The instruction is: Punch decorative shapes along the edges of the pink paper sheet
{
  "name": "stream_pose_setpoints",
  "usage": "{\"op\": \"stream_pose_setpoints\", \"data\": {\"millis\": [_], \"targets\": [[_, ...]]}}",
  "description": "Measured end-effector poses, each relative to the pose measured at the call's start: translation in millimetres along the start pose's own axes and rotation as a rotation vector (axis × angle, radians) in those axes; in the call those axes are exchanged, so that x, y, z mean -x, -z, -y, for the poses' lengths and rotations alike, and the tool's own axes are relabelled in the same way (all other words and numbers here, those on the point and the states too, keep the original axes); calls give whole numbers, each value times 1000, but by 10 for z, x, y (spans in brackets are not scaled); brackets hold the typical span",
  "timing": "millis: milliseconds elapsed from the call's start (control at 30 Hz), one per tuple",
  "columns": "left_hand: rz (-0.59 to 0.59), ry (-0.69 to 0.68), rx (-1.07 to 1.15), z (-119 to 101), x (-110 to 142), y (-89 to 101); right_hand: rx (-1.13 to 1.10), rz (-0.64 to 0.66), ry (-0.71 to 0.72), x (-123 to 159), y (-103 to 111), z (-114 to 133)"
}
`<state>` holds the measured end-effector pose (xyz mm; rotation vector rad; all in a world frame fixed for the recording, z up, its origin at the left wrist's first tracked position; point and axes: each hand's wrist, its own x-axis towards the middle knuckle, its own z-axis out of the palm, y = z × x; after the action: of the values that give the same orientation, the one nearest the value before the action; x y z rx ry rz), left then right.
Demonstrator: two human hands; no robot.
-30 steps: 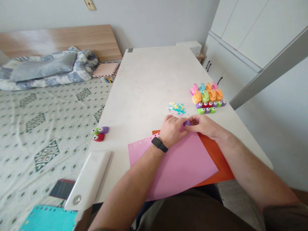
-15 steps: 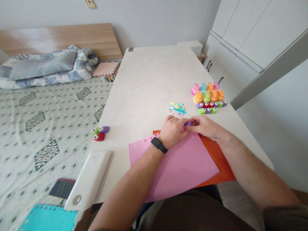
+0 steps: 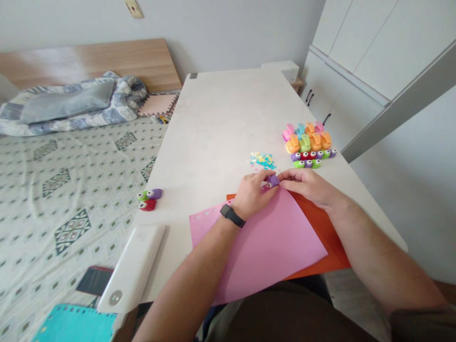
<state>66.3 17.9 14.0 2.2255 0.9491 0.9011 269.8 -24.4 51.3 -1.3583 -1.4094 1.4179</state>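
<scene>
Stretching away from the near edge, the white table (image 3: 213, 118) is partly covered by a pink sheet (image 3: 270, 242) laid over an orange sheet (image 3: 320, 232). At the pink sheet's far edge, a purple punch (image 3: 273, 180) is pinched between thumb and fingers of the left hand (image 3: 252, 192) and closely met by the right hand (image 3: 313, 185), whose grip cannot be told. Colourful punches (image 3: 304, 142) are lined up by the table's right edge, and small cut-outs (image 3: 265, 160) are scattered just beyond the hands.
</scene>
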Motion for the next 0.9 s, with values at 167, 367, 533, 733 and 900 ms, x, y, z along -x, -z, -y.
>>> {"op": "stream_pose_setpoints", "data": {"millis": [167,367,533,733,900], "targets": [[-20,60,78,-2,-6,34,32,-69,14,-16,-6,-34],[-15,92,87,18,0,43,-28,-95,-41,-58,-25,-118],[7,109,96,32,-4,56,-98,-84,-81,-48,-47,-82],[32,127,152,17,-10,70,-54,-83,-101,-33,-12,-62],[29,158,227,-35,-11,76,-22,-109,-71,-30,-7,-58]]}}
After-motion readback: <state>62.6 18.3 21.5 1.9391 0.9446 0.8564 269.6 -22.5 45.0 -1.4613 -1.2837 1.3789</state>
